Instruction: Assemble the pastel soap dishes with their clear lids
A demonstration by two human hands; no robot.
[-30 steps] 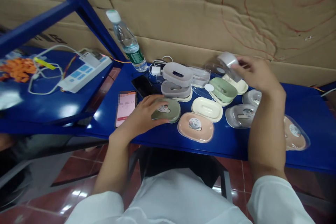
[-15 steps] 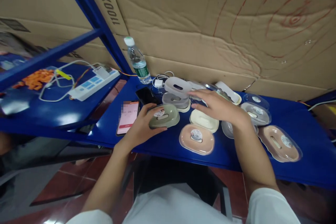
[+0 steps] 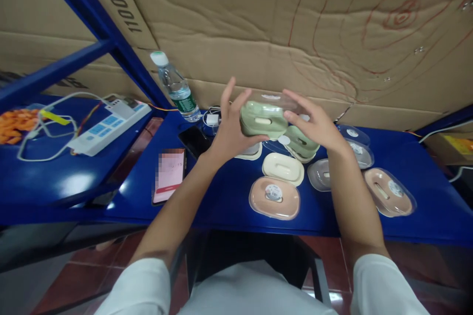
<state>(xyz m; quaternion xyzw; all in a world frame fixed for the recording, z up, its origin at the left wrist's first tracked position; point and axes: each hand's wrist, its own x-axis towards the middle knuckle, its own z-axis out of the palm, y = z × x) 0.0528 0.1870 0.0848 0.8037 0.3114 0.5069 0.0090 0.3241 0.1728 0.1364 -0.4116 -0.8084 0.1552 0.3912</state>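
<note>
My left hand (image 3: 232, 125) grips a green oval box (image 3: 258, 120) at its left side, thumb along the lower edge and the other fingers raised. A clear lid (image 3: 271, 97) with a label stands at the box's far side. My right hand (image 3: 314, 120) pinches the lid's right end between thumb and fingers, close to the box. Behind and below this hand lies another green box (image 3: 301, 143). Nearer me are a cream oval piece (image 3: 283, 169) and a peach box (image 3: 275, 198) under a clear labelled lid.
Grey boxes (image 3: 320, 175) and another peach box (image 3: 388, 192) lie to the right. On the left are a lit phone (image 3: 170, 174), a dark phone (image 3: 194, 141), a water bottle (image 3: 179, 89) and a power strip (image 3: 110, 125). Cardboard (image 3: 236, 24) rises behind.
My left hand has moved up and right with the green box. Its clear lid now stands tilted at the far side, and my right hand has taken hold of it. The view has shifted slightly.
</note>
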